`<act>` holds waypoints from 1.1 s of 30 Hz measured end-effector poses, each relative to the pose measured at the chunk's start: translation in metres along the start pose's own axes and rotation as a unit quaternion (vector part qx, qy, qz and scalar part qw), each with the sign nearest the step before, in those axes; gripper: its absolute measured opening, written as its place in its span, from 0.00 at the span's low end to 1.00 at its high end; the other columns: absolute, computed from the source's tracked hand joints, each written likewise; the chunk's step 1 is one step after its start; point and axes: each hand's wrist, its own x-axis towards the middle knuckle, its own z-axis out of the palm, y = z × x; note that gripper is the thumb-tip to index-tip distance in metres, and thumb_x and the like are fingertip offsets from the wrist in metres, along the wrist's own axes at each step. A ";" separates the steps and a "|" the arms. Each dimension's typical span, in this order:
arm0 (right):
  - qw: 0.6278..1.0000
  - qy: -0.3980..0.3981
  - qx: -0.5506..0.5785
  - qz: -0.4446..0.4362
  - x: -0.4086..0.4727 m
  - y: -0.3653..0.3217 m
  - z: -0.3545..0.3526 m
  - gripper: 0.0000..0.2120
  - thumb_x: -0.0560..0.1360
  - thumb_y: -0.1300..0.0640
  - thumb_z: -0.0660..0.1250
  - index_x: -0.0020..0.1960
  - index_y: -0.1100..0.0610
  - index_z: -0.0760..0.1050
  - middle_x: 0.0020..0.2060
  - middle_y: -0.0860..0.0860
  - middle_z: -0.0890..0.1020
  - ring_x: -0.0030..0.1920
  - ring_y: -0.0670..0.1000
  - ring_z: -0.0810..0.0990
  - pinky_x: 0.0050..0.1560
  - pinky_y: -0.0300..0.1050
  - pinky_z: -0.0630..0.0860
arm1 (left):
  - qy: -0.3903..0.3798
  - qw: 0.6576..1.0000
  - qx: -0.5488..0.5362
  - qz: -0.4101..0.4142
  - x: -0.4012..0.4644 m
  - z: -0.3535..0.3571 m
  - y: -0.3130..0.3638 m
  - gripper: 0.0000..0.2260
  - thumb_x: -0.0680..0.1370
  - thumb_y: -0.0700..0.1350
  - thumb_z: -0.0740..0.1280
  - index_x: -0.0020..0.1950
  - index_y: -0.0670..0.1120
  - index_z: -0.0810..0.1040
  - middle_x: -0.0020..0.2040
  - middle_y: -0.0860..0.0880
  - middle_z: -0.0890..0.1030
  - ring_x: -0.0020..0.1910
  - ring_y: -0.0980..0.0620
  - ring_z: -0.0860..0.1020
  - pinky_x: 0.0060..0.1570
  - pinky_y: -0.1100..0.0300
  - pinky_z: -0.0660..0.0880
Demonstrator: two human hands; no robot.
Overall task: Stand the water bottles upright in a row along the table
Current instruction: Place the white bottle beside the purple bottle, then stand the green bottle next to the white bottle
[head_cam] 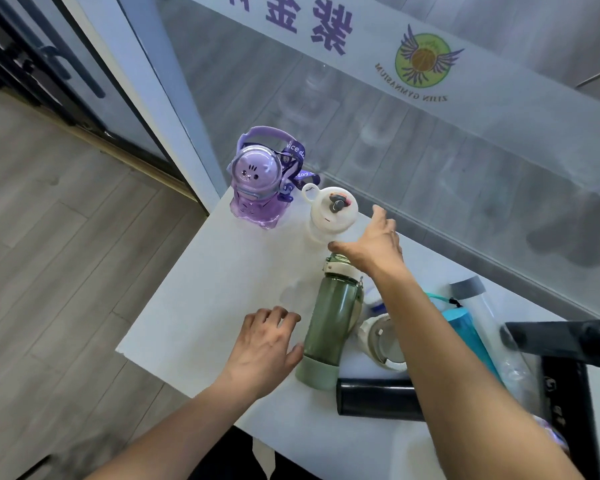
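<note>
Three bottles stand upright near the far left corner of the white table: a purple rabbit-faced bottle with a handle and strap at the corner, a white bottle just to its right, and a green translucent bottle with a pale base and white collar, set nearer the person. The right hand reaches over the green bottle's cap, thumb and fingers spread — it looks to touch the cap from above, though whether it actually grips is hard to tell from this angle. The left hand rests on the table just beside the green bottle's lower body, fingers loosely curled and holding nothing, its thumb close against the bottle's side. To the right of the green bottle, partly hidden by the right forearm, more bottles lie on their sides — a white-lidded one, a black one nearest the front edge, a teal one and a clear one with a grey cap. A dark blurred object crosses the right edge of the view. Beyond the table runs a frosted glass wall with purple lettering and a winged basketball logo; wood-pattern floor lies to the left.
</note>
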 end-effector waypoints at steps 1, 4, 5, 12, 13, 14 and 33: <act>1.000 -0.018 -0.002 0.014 -0.002 0.010 -0.003 0.52 0.64 0.41 0.79 0.78 0.54 0.54 0.71 0.58 0.66 0.71 0.61 0.68 0.69 0.54 0.67 | -0.014 1.000 0.005 -0.002 0.004 0.002 0.006 0.23 0.78 0.62 0.55 0.69 0.53 0.67 0.63 0.52 0.74 0.62 0.47 0.71 0.64 0.52 0.66; 0.998 -0.059 0.000 0.034 -0.005 0.034 -0.003 0.44 0.70 0.42 0.75 0.77 0.55 0.57 0.72 0.58 0.67 0.71 0.60 0.69 0.71 0.55 0.67 | -0.048 0.998 0.015 -0.025 0.019 0.008 0.028 0.28 0.76 0.67 0.56 0.69 0.49 0.66 0.61 0.48 0.76 0.60 0.45 0.72 0.60 0.50 0.70; 0.997 -0.067 0.001 0.036 -0.005 0.039 -0.002 0.42 0.71 0.43 0.74 0.77 0.55 0.58 0.72 0.59 0.67 0.71 0.60 0.70 0.71 0.54 0.67 | -0.057 0.998 0.011 -0.041 0.025 0.010 0.035 0.29 0.76 0.68 0.57 0.67 0.49 0.66 0.59 0.47 0.78 0.59 0.45 0.73 0.57 0.49 0.72; 0.997 -0.082 0.001 0.016 -0.008 0.054 0.000 0.35 0.76 0.43 0.69 0.77 0.54 0.60 0.72 0.56 0.71 0.70 0.58 0.71 0.69 0.53 0.69 | -0.126 0.965 -0.141 -0.183 0.060 0.020 0.054 0.34 0.65 0.70 0.68 0.60 0.48 0.70 0.53 0.47 0.81 0.52 0.43 0.80 0.43 0.54 0.73; 0.997 -0.080 0.006 0.012 -0.008 0.054 -0.002 0.35 0.76 0.43 0.68 0.77 0.54 0.61 0.72 0.55 0.71 0.70 0.58 0.72 0.69 0.53 0.69 | -0.128 0.961 -0.155 -0.188 0.061 0.020 0.054 0.34 0.64 0.70 0.68 0.60 0.49 0.70 0.53 0.47 0.81 0.52 0.44 0.80 0.43 0.54 0.73; 0.997 -0.080 0.010 0.009 -0.009 0.053 -0.004 0.34 0.76 0.43 0.68 0.77 0.54 0.61 0.72 0.55 0.72 0.70 0.58 0.72 0.69 0.53 0.69 | -0.126 0.961 -0.161 -0.189 0.060 0.020 0.054 0.34 0.63 0.70 0.68 0.60 0.49 0.70 0.53 0.48 0.81 0.51 0.44 0.80 0.44 0.54 0.73; 0.989 -0.094 0.021 -0.113 -0.105 0.030 -0.059 0.32 0.60 0.40 0.82 0.58 0.42 0.72 0.47 0.38 0.79 0.47 0.39 0.78 0.42 0.32 0.71 | 0.034 0.985 -0.170 0.022 0.013 -0.014 0.016 0.40 0.69 0.58 0.75 0.74 0.56 0.56 0.65 0.50 0.73 0.59 0.47 0.75 0.54 0.50 0.77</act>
